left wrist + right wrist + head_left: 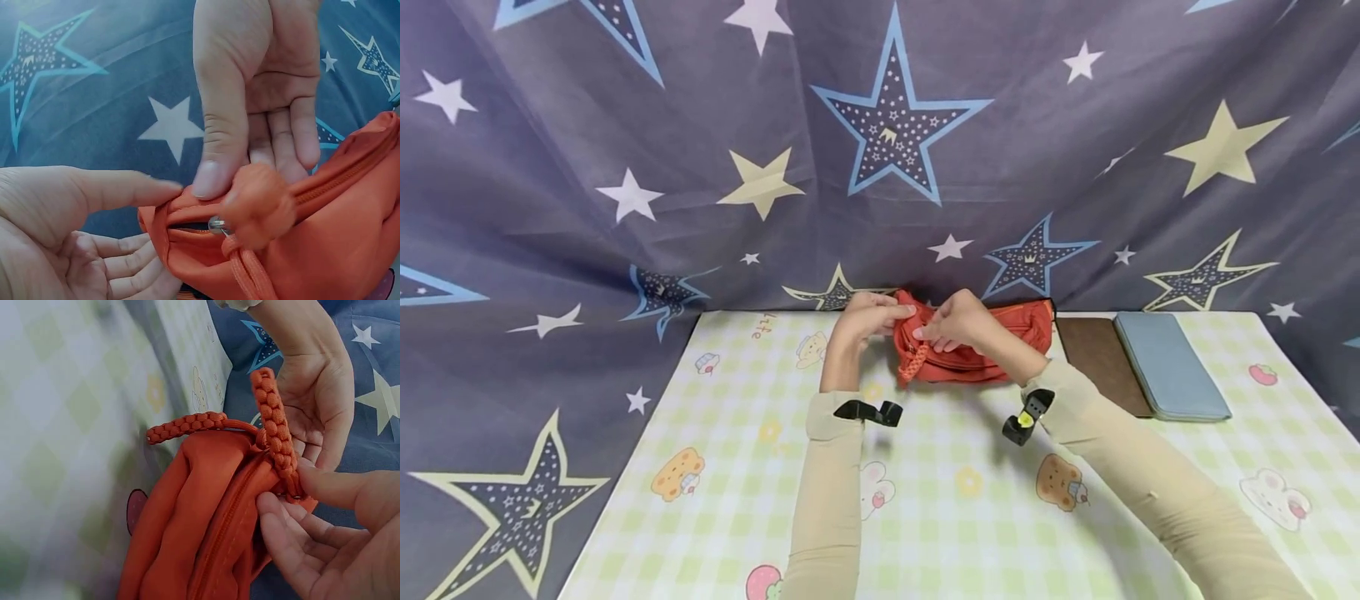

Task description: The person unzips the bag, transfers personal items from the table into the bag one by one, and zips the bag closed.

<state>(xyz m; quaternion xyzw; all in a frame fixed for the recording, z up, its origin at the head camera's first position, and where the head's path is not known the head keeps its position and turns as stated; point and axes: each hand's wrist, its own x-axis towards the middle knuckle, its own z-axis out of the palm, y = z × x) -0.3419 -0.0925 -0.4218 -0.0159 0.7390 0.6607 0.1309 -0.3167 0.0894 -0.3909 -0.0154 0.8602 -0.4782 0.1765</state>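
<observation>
Honestly I'd worry about the silvery metal zip slider (pixel 217 224) snagging folds of the soft red-orange fabric pouch (pixel 1024 325), just left of the flat brown rectangular case (pixel 1105 363), since the left hand (pixel 871 317) pinches its end farthest from that case and the right hand (pixel 964 321) pinches close by, probably bunching it.

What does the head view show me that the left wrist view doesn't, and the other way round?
Only the head view shows the brown, flat rectangular item, the beige fabric sleeves and the black wrist straps.

Only the left wrist view makes out the small silver metal zip slider, beside a narrow dark gap in the zip.

Both show the left hand and right hand on the red-orange fabric pouch, before a dark star-patterned cloth backdrop.
</observation>
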